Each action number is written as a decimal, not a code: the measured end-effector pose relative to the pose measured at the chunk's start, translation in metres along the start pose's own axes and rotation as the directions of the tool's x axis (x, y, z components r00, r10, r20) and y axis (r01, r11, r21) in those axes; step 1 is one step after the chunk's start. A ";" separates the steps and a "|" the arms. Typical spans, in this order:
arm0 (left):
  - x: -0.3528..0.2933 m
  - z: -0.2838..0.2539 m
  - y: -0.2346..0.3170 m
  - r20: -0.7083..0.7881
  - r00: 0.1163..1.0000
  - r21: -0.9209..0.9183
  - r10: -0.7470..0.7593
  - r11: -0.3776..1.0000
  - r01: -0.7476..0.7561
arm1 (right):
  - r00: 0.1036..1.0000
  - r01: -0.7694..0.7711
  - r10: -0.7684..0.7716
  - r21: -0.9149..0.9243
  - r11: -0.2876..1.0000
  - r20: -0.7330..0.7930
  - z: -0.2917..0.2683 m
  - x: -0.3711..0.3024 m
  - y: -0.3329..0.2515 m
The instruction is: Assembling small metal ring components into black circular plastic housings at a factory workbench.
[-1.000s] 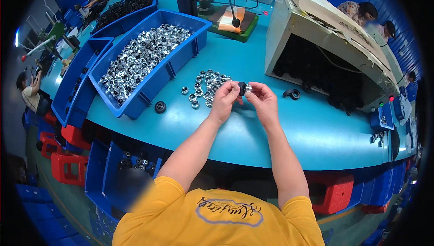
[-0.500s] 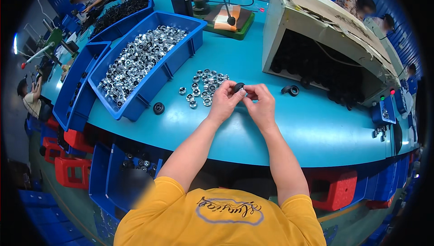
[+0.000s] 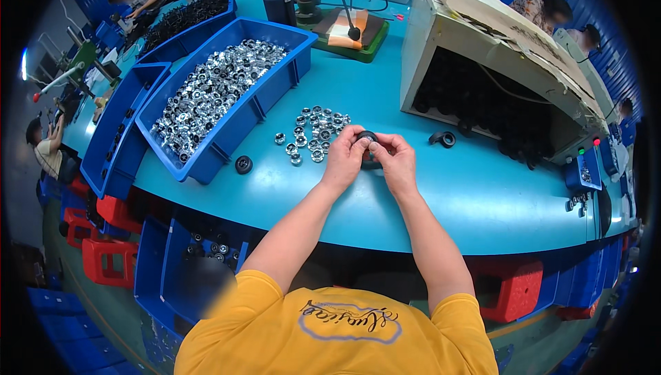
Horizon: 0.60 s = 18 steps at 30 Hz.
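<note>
Black round part (image 3: 367, 136), one: over the tabletop (image 3: 358, 210), pinched between left hand (image 3: 343, 159) and right hand (image 3: 396, 159), thumbs together, apparently for steadiness. Silver hubs (image 3: 317, 132), loose: ten o'clock from it, presumably for easy reach. Blue bin (image 3: 281, 86), hub-filled: farther, ten o'clock.

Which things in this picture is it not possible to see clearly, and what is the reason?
Head view:
- Underside of the black round piece: hidden by fingers of the left hand and right hand.
- Deeper silver parts in the blue bin: covered by those above.
- Back of the pale box: lost in shadow.
</note>
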<state>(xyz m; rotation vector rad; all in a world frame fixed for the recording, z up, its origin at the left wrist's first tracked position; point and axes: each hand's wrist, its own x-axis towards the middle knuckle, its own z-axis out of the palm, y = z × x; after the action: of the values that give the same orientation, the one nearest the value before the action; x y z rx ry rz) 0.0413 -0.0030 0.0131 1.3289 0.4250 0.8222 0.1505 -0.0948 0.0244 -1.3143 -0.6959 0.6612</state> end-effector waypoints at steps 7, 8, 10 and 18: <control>0.006 -0.003 -0.008 0.072 0.997 -0.025 -0.001 1.000 0.003 | 0.996 -0.089 0.089 0.007 0.996 0.032 -0.005 0.005 -0.001; 0.007 -0.003 -0.009 0.092 0.996 -0.034 0.017 0.999 -0.014 | 0.991 -0.129 0.126 0.057 0.990 0.050 -0.009 0.007 -0.001; 0.005 -0.002 -0.009 0.120 0.993 0.036 0.013 0.999 -0.018 | 0.990 -0.133 0.128 0.091 0.987 0.063 -0.013 0.009 -0.003; 0.000 0.001 -0.005 0.138 0.990 0.229 -0.004 0.973 -0.028 | 0.993 -0.107 0.103 0.107 0.988 0.049 -0.014 0.013 0.002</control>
<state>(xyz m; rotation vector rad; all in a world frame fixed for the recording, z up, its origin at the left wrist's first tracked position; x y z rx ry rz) 0.0436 -0.0039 0.0087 1.5957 0.4121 0.7008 0.1695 -0.0937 0.0218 -1.2444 -0.6201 0.8047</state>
